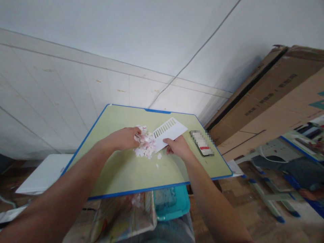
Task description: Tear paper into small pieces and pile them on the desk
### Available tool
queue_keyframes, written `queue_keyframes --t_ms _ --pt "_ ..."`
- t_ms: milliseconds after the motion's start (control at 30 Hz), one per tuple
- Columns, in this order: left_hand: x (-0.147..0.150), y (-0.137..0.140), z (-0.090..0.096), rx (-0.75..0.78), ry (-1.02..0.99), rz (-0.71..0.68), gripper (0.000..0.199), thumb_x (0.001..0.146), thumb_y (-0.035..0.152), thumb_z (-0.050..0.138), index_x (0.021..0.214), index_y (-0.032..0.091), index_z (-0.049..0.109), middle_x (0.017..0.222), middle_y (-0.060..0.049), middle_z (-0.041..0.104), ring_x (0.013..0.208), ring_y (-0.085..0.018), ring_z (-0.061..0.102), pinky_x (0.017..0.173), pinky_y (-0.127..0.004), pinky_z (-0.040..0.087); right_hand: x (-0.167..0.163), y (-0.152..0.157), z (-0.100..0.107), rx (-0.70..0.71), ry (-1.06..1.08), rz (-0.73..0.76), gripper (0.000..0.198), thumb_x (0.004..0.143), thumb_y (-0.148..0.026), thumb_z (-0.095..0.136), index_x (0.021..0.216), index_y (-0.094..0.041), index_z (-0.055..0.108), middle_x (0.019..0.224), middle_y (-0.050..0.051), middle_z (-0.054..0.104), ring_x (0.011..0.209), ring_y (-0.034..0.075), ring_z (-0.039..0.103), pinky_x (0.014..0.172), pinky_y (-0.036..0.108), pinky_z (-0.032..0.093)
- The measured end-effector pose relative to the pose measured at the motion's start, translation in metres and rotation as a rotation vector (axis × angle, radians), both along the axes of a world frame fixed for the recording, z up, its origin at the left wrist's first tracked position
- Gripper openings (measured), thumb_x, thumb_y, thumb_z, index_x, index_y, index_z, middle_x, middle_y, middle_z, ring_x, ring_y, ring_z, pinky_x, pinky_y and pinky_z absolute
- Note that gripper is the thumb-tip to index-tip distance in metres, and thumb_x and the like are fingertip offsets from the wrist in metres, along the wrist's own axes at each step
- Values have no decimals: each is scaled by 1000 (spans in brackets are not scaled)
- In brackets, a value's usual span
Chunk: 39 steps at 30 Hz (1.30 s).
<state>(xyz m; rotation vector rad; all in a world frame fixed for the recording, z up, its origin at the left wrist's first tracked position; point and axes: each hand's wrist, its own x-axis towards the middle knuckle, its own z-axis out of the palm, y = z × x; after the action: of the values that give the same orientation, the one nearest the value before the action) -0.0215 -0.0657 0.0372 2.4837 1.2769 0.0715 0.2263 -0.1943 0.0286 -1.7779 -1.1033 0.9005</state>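
Observation:
My right hand (176,145) grips a white card (165,136) by its near edge, thumb on top. A row of narrow rectangular slots runs along the card's far left side. Left of the card lies a heap of small white and pinkish paper scraps (146,146), and the card's left edge touches or overhangs it. My left hand (129,137) is at the heap's left side, its fingers curled around some scraps. Its fingertips are partly hidden among the paper. A few loose scraps (159,156) lie in front of the heap.
The yellow-green desk (113,179) has a blue rim and stands against a white wall. A phone (202,143), partly blurred, lies at the right. Under the front edge are a teal bin (173,214) and a bag (141,222). Large cardboard boxes (273,98) lean at the right.

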Motion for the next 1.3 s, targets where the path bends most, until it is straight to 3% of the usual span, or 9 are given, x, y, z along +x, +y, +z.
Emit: queue_keyframes --t_ms 233,400,467,667,867,967,1067,1200,1300 --pt "34 -9 10 -49 -203 67 41 84 32 73 121 25 88 119 -9 92 111 -31 87 100 -36 65 -14 14 18 78 -32 63 17 98 -8 70 86 -17 77 80 6 87 46 14 69 44 21 48" --pt "10 -6 21 -91 -382 -23 46 84 46 69 120 26 89 133 -7 90 123 -30 84 111 -35 65 -3 6 26 123 -106 32 18 97 -9 74 82 -18 78 74 6 85 50 14 70 50 21 51" --pt "-15 -6 21 9 -335 -18 53 82 51 69 125 28 90 144 -7 86 137 -33 80 122 -37 60 4 -5 25 138 -134 -8 22 97 -11 74 77 -19 76 70 6 83 51 15 70 52 21 52" --pt "-77 -29 9 -84 152 251 105 75 82 80 160 19 74 114 -19 90 113 -49 86 94 -52 64 20 -54 1 82 -131 6 20 92 -18 73 72 -22 73 67 6 82 50 20 71 52 27 54" --pt "-17 -57 2 -29 150 107 93 91 71 75 166 18 66 162 -28 76 145 -49 77 114 -53 60 9 -54 -12 57 -155 -70 26 94 -19 70 69 -23 74 64 5 81 50 20 71 55 28 55" --pt "14 -52 -1 -42 -32 30 67 98 56 70 154 20 74 143 -20 85 131 -39 83 108 -45 62 6 -42 -3 85 -184 -84 32 96 -19 71 65 -23 73 59 5 76 53 20 73 61 27 56" --pt "9 -31 3 -98 -216 -3 75 88 55 77 155 22 74 122 -11 87 106 -32 84 94 -39 63 2 -36 8 119 -194 -80 34 98 -19 71 65 -22 74 61 5 78 56 20 75 61 27 56" --pt "-26 11 17 -68 -337 146 60 84 52 71 136 23 84 100 -4 83 93 -29 80 85 -38 62 -32 -18 17 129 -131 86 23 99 -15 73 79 -20 81 72 6 85 55 18 75 57 24 55" --pt "-40 37 21 71 -392 508 59 92 48 66 141 20 83 115 -10 85 104 -30 82 93 -40 63 -72 12 19 71 -98 228 18 104 -18 75 88 -19 84 84 7 90 57 17 78 55 22 56"
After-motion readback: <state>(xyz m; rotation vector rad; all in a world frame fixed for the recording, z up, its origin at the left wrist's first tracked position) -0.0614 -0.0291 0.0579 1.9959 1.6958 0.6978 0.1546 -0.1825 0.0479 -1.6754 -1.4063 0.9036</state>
